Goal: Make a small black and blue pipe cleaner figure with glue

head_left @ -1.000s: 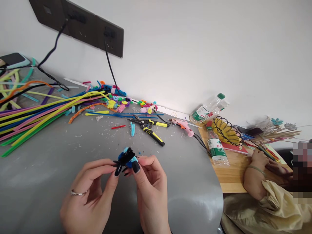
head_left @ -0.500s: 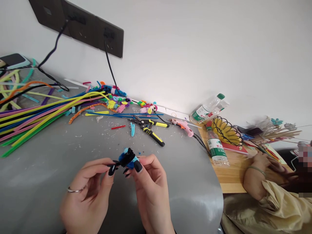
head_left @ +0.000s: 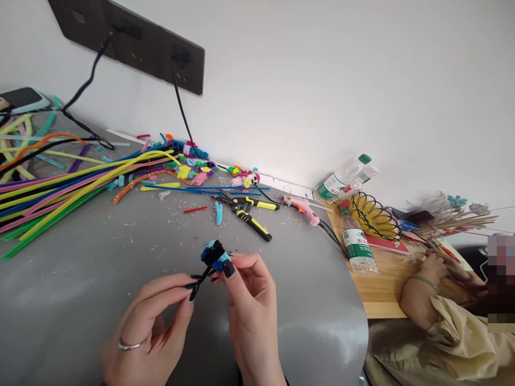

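Note:
A small blue and black pipe-cleaner figure (head_left: 213, 254) is held above the grey table (head_left: 80, 289). My right hand (head_left: 249, 305) pinches its body between thumb and fingers. My left hand (head_left: 155, 327), wearing a ring, pinches a thin black pipe-cleaner end that sticks down and left out of the figure. Both hands have dark nails and hover near the table's front edge.
Long coloured pipe cleaners (head_left: 60, 187) fan across the left. Yellow-handled pliers (head_left: 249, 212), a pink glue gun (head_left: 303, 209) and small finished figures (head_left: 245, 178) lie behind. At right, a wooden table (head_left: 382, 295) holds water bottles (head_left: 356, 241), a wire basket (head_left: 372, 217), and another person's hand (head_left: 426, 289).
My left hand has slid down and left, drawing the black end out from the figure. My right hand raised the figure slightly. The other person's hand shifted a little.

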{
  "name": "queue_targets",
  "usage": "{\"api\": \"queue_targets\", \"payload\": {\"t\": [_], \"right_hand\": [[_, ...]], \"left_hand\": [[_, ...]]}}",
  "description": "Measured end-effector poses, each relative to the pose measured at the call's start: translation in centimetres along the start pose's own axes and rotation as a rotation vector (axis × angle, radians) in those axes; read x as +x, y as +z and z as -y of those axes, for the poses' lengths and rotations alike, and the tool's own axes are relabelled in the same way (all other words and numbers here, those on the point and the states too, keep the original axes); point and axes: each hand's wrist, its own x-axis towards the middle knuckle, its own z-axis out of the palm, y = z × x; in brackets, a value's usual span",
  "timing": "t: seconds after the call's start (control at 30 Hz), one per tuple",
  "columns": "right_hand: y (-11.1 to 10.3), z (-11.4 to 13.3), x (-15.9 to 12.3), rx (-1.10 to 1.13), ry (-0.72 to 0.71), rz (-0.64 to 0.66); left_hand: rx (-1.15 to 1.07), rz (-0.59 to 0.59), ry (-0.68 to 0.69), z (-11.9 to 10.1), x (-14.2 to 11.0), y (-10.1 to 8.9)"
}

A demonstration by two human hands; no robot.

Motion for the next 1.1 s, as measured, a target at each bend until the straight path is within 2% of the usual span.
{"api": "queue_targets", "payload": {"t": [0.03, 0.1, 0.27, 0.47, 0.63, 0.8, 0.97, 1.1], "right_hand": [[-0.1, -0.1, 0.0, -0.023, -0.017, 0.001], [-0.2, -0.3, 0.1, -0.063, -0.068, -0.006], [-0.7, -0.8, 0.1, -0.219, -0.161, -0.025], [-0.8, 0.2, 0.0, -0.406, -0.196, 0.023], [-0.6, 1.2, 0.3, -0.455, -0.134, 0.055], [-0.5, 1.0, 0.3, -0.527, -0.143, 0.062], [-0.7, 1.1, 0.2, -0.648, -0.151, 0.097], [-1.2, 1.2, 0.2, -0.726, -0.114, 0.129]], "left_hand": [[0.086, 0.001, 0.152, -0.2, 0.3, 0.0], [0.233, 0.036, 0.312, -1.1, 1.0, 0.1], [0.388, 0.086, 0.476, -3.3, 3.2, 0.6], [0.488, 0.115, 0.667, -3.8, 5.2, 0.1], [0.535, 0.215, 0.705, -3.7, 5.7, -0.6], [0.495, 0.307, 0.686, -3.7, 5.8, -0.4], [0.410, 0.390, 0.540, -3.0, 6.5, -0.6], [0.336, 0.407, 0.411, -2.6, 6.7, -1.1]]}}
